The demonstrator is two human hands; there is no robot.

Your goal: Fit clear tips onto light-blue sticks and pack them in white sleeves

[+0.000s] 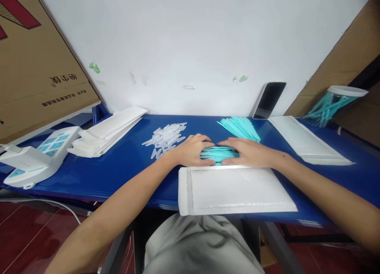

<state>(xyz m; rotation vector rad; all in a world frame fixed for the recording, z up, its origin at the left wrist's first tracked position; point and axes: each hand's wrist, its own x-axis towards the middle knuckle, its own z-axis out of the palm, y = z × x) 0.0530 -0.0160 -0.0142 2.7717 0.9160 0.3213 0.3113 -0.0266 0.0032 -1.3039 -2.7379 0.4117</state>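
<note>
Grey cloth point(204, 246) over the lap comes nearest, and just beyond it at 12 o'clock a white padded envelope point(240, 191) lies flat along the near edge of the blue bench point(115, 175). Past the envelope's far edge sits the turquoise bundle point(219, 154), a set of slim flat sticks caught between the two hands, its long axis running from 9 to 3 o'clock. That line is roughly parallel to the envelope's long side, while the envelope's narrow flap-like band faces 9 o'clock. Neither hand is clearly nearer: the left hand point(195, 150) is clasped round the 9 o'clock end and the right hand point(251, 152) round the 3 o'clock end, thumbs on the near side, fingers curled over the far side; how firmly they squeeze I cannot tell. Whether the bundle touches the envelope is also unclear. Taking the bundle as the centre of the dial, a fan of loose turquoise sticks point(241, 127) spreads close by at 1 o'clock, beyond the right hand, and a heap of pale translucent strips point(168, 135) lies towards 10, beside the left. Farther out at about 3 o'clock rests another envelope point(313, 143), its length slanting away towards 11.
</note>
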